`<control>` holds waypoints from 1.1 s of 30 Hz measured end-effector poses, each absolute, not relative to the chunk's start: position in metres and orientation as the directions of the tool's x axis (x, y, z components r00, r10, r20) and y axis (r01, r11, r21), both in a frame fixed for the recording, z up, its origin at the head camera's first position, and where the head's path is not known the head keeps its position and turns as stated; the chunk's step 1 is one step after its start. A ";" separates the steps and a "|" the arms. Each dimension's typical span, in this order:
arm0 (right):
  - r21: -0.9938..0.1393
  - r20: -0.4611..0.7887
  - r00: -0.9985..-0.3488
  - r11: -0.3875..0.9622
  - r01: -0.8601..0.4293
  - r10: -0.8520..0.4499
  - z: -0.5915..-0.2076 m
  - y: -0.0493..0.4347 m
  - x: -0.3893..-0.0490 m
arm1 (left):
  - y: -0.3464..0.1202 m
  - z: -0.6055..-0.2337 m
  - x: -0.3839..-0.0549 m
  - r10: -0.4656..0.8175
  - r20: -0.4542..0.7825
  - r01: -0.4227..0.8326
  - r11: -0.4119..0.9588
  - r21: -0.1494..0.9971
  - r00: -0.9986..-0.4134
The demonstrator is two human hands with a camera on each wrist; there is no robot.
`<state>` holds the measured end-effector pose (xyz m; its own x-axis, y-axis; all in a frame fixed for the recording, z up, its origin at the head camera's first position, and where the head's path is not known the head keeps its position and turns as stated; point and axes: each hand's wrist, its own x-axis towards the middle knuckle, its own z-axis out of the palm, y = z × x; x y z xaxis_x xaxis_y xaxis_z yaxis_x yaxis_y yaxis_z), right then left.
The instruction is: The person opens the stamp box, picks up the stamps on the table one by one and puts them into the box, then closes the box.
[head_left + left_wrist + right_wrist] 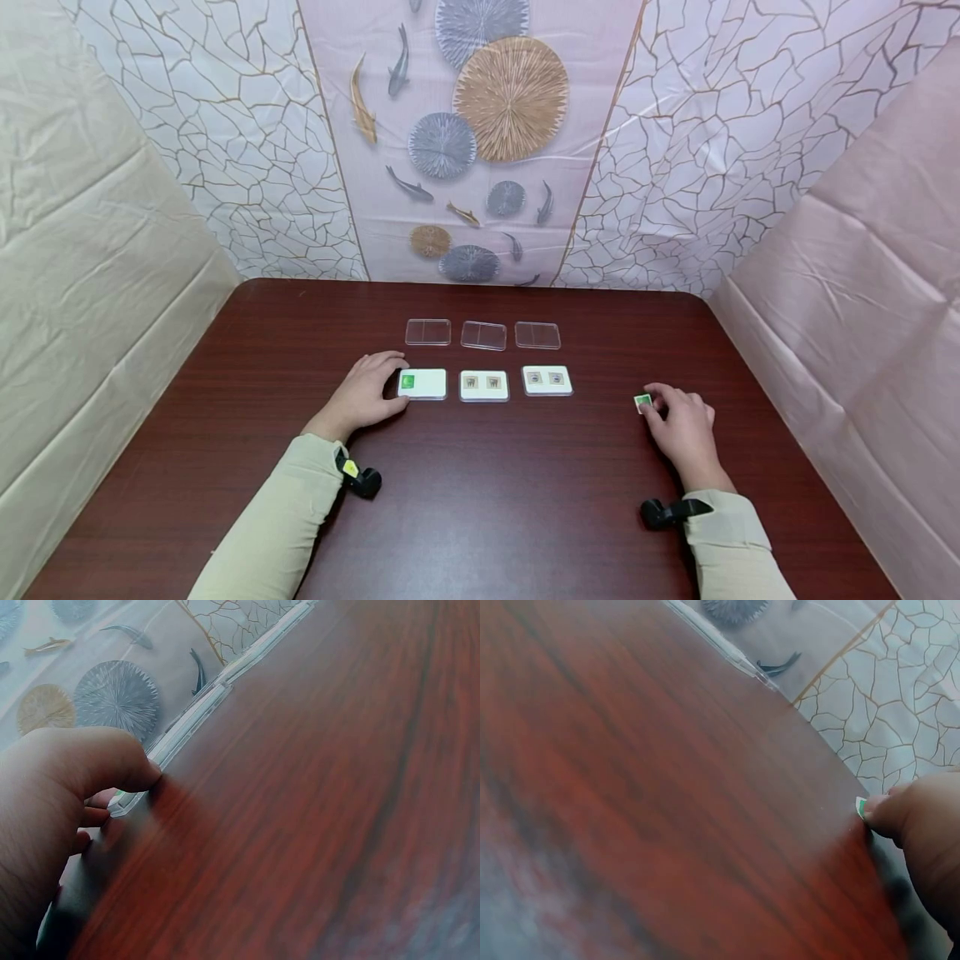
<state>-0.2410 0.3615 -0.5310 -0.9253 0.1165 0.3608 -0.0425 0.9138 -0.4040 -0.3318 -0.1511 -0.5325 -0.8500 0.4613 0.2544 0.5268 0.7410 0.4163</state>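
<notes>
My left hand (pixel 365 392) holds the left end of a flat clear plastic case (pixel 430 385) with a white insert, thumb at the near edge and fingers at the far edge. A small green stamp-like square (pixel 408 382) lies on the left half of that insert. Off to the right, close over the table, my right hand (pixel 681 425) pinches another small green stamp-like square (pixel 643 403) with a white border between thumb and fingers. In the right wrist view only a corner of this square (pixel 861 807) shows past the thumb.
Two more white-insert cases, the middle one (pixel 483 397) and the right one (pixel 547 392), each bear two small pictured squares. Behind them lie three clear lids (pixel 428 332) in a row. The dark wooden table (pixel 480 500) meets a patterned cloth (pixel 465 225) at the back.
</notes>
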 end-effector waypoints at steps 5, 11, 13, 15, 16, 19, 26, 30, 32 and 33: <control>-0.454 0.372 -0.918 0.890 -0.051 0.137 -0.533 0.362 -0.243 | -0.151 -0.531 -0.331 0.459 0.247 0.521 0.743 0.420 -0.853; -0.582 0.408 -0.896 0.806 -0.108 0.175 -0.535 0.358 -0.249 | -0.152 -0.531 -0.330 0.456 0.237 0.514 0.742 0.430 -0.858; -0.618 0.414 -0.889 0.777 -0.118 0.195 -0.535 0.355 -0.250 | -0.152 -0.532 -0.330 0.455 0.231 0.510 0.744 0.432 -0.860; -0.666 0.410 -0.885 0.735 -0.125 0.220 -0.535 0.352 -0.252 | -0.153 -0.533 -0.330 0.453 0.230 0.508 0.744 0.434 -0.861; -0.688 0.405 -0.885 0.714 -0.129 0.231 -0.535 0.350 -0.253 | -0.153 -0.533 -0.330 0.453 0.231 0.508 0.744 0.434 -0.861; -0.758 0.398 -0.881 0.632 -0.160 0.255 -0.534 0.342 -0.257 | -0.154 -0.533 -0.330 0.451 0.231 0.506 0.743 0.438 -0.862; -0.852 0.397 -0.877 0.462 -0.245 0.269 -0.524 0.309 -0.265 | -0.153 -0.534 -0.331 0.454 0.232 0.509 0.743 0.435 -0.860; -0.871 0.403 -0.883 0.398 -0.289 0.240 -0.506 0.279 -0.261 | -0.153 -0.534 -0.332 0.458 0.234 0.513 0.742 0.431 -0.858; -0.878 0.406 -0.884 0.365 -0.309 0.230 -0.499 0.265 -0.260 | -0.152 -0.534 -0.332 0.460 0.236 0.517 0.741 0.429 -0.856; -0.884 0.407 -0.885 0.340 -0.320 0.226 -0.498 0.260 -0.262 | -0.152 -0.534 -0.332 0.461 0.236 0.517 0.741 0.429 -0.855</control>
<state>-0.2616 0.2599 -0.4982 -0.8848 0.2264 0.4072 -0.3199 0.3403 -0.8842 -0.3322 -0.1523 -0.5341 -0.8555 0.4610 0.2359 0.5174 0.7405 0.4289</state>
